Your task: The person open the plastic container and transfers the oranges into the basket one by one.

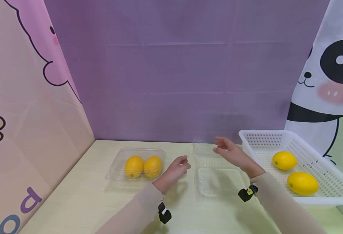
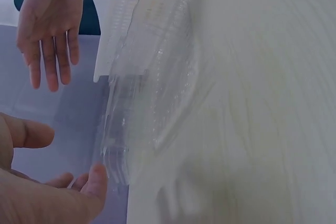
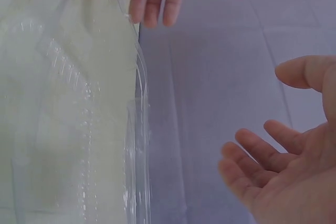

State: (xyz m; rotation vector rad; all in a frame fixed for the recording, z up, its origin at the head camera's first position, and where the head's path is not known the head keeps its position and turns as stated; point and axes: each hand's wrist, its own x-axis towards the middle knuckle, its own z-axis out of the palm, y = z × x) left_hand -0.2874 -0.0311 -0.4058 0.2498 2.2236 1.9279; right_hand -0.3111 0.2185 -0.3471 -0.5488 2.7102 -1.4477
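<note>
Counter (image 1: 80, 208): pale, faintly streaked top.
Left side: closed clear box (image 1: 117, 162) with two lemons (image 1: 134, 166) inside.
Middle: open clear box (image 1: 219, 182), lying flat.
Right side: white basket (image 1: 335, 201) holding two yellow lemons (image 1: 302, 183).

Four smooth yellow oval fruits (image 1: 302, 183): two at seven o'clock in the head view, two at four. One white rectangular perforated plastic basket (image 1: 265, 143), at four o'clock. Two clear hinged plastic boxes (image 1: 143, 151): one closed, at seven o'clock, and, as far as the faint transparent edges show, one open box (image 1: 208, 182) at five. One bare left hand (image 1: 173, 173) at six o'clock, one bare right hand (image 1: 237, 157) at four. Two small black wrist cameras (image 1: 164, 213).
</note>
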